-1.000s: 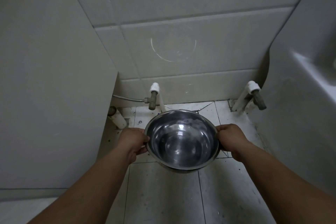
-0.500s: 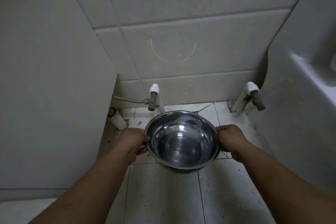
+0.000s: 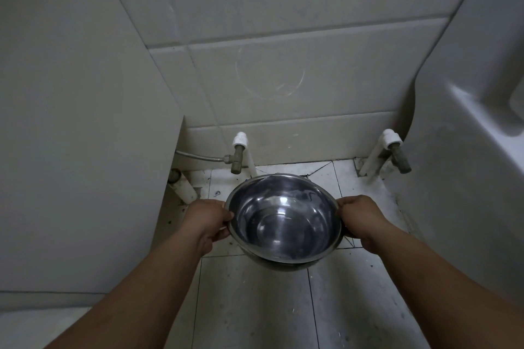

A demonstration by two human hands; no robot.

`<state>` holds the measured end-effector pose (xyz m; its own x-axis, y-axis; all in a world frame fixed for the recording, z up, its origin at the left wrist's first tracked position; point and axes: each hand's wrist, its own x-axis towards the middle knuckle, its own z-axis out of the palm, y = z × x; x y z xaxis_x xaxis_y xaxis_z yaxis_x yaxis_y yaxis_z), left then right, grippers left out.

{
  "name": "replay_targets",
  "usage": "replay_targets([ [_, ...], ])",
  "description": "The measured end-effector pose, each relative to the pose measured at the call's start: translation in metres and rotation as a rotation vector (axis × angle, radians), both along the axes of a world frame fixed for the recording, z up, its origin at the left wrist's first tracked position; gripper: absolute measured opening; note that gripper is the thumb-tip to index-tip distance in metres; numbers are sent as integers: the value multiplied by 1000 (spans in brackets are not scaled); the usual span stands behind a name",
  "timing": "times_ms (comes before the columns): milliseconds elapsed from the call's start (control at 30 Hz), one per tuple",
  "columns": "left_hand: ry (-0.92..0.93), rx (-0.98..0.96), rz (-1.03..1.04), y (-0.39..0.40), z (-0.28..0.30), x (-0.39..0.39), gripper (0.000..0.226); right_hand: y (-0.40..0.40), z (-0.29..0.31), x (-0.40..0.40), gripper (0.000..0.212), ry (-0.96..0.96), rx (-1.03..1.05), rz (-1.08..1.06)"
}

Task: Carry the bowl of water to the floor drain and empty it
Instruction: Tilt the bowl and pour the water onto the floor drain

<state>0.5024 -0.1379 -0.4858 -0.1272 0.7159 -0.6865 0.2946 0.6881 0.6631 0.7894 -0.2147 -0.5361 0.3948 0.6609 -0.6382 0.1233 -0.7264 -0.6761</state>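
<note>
**Bowl held over the bathroom floor, both hands on the rim**

The steel bowl [image 3: 283, 219] is up in the air above the tiled floor [image 3: 249, 306], with a bit of water in the bottom. The left hand [image 3: 205, 219] wraps the left rim and the right hand [image 3: 361, 218] wraps the right rim, both closed tight on it. Farther back, two pipe valves [image 3: 237, 154] stick out of the wall. The drain itself can't be made out.
</note>
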Motion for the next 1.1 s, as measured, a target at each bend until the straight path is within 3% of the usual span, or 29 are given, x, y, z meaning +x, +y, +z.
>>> replay_targets([
  [1100,-49,-13,52,-2,10,-1,17,-1,11,-3,28,20,-30,5],
])
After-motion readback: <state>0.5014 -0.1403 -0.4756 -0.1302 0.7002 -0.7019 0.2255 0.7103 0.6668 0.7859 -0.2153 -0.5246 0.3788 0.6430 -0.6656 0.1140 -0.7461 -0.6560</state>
